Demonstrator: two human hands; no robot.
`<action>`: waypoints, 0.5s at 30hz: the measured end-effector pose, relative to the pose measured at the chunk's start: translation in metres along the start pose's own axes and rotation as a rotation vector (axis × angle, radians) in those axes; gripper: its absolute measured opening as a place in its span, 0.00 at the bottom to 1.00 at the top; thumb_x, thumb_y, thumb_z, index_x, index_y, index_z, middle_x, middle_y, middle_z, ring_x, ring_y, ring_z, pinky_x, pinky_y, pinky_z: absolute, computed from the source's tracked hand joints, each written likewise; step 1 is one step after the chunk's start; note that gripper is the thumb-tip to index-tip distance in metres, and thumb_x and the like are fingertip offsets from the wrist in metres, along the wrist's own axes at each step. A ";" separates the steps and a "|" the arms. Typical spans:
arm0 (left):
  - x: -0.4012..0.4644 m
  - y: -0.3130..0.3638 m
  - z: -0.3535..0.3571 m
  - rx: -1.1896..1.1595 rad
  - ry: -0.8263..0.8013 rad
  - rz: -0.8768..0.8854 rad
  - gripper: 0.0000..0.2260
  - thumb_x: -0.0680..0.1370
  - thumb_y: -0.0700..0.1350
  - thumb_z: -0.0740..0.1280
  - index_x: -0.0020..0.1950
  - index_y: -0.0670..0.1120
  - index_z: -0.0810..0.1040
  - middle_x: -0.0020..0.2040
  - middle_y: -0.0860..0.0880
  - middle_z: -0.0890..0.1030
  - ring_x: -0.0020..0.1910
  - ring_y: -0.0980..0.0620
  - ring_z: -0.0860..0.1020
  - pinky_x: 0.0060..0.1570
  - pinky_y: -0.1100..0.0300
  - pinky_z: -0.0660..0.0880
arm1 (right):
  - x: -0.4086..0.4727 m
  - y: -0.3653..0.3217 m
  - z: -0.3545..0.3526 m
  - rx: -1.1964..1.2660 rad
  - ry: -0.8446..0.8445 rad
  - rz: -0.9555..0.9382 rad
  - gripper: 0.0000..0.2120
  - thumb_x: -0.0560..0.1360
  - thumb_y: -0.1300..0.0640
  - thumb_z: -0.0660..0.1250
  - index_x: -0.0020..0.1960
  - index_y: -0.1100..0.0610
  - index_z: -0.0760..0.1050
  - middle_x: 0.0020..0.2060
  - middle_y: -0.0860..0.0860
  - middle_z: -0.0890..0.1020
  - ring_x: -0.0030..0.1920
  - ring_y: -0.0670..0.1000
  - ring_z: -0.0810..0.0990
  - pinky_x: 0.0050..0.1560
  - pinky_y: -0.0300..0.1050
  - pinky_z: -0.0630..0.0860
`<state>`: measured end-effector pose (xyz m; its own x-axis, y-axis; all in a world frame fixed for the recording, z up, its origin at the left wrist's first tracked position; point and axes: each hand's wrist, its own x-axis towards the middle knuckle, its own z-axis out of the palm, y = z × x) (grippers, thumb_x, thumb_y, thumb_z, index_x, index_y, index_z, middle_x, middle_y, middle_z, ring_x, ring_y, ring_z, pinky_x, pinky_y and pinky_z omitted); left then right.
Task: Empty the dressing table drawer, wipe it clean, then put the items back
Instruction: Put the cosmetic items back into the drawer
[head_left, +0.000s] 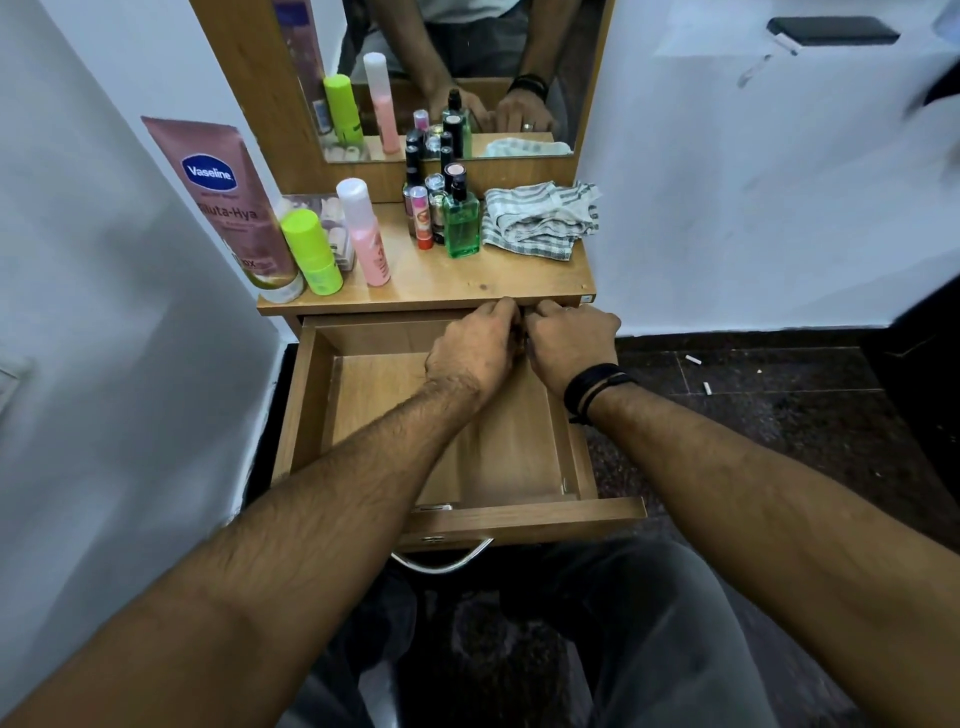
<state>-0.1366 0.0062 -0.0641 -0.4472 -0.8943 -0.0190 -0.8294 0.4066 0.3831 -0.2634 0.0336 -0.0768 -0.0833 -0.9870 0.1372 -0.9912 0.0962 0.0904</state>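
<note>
1. The tabletop (467, 280) held our bottles (441, 218) and cloth (540, 218); the drawer (519, 512) stood open below, bare where visible.
2. Our left hand (475, 345) and right hand (571, 340) curled together at its back; whether they held anything, we couldn't tell.
3. Rising carelessly, our knuckles might have struck the tabletop edge and toppled bottles.

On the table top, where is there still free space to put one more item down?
The front strip of the table top is bare, between the pink bottle and the right edge, ahead of the green glass bottle and striped cloth. The left end, around the Vaseline tube, and the middle back cluster are crowded.
</note>
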 end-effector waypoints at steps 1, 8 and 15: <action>0.000 0.000 0.001 0.002 -0.002 -0.001 0.09 0.82 0.47 0.61 0.62 0.50 0.71 0.62 0.48 0.77 0.57 0.40 0.78 0.49 0.46 0.75 | 0.000 0.000 0.000 0.000 0.000 0.001 0.06 0.78 0.53 0.63 0.51 0.51 0.78 0.44 0.47 0.78 0.43 0.57 0.79 0.38 0.50 0.65; -0.001 -0.003 -0.001 0.087 -0.026 -0.010 0.16 0.80 0.42 0.61 0.68 0.53 0.73 0.65 0.48 0.77 0.60 0.39 0.77 0.52 0.47 0.75 | -0.004 0.004 0.004 0.003 0.001 0.013 0.09 0.80 0.54 0.61 0.55 0.50 0.79 0.48 0.48 0.79 0.47 0.58 0.79 0.41 0.50 0.66; -0.005 -0.005 -0.002 0.129 -0.050 0.011 0.17 0.82 0.44 0.61 0.70 0.54 0.73 0.65 0.49 0.77 0.60 0.39 0.78 0.52 0.45 0.76 | -0.006 0.009 0.004 0.010 -0.052 0.035 0.11 0.82 0.51 0.59 0.60 0.49 0.77 0.52 0.49 0.77 0.49 0.58 0.79 0.40 0.51 0.69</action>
<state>-0.1291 0.0086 -0.0642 -0.4696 -0.8806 -0.0631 -0.8594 0.4395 0.2613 -0.2723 0.0404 -0.0805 -0.1228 -0.9884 0.0890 -0.9886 0.1297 0.0764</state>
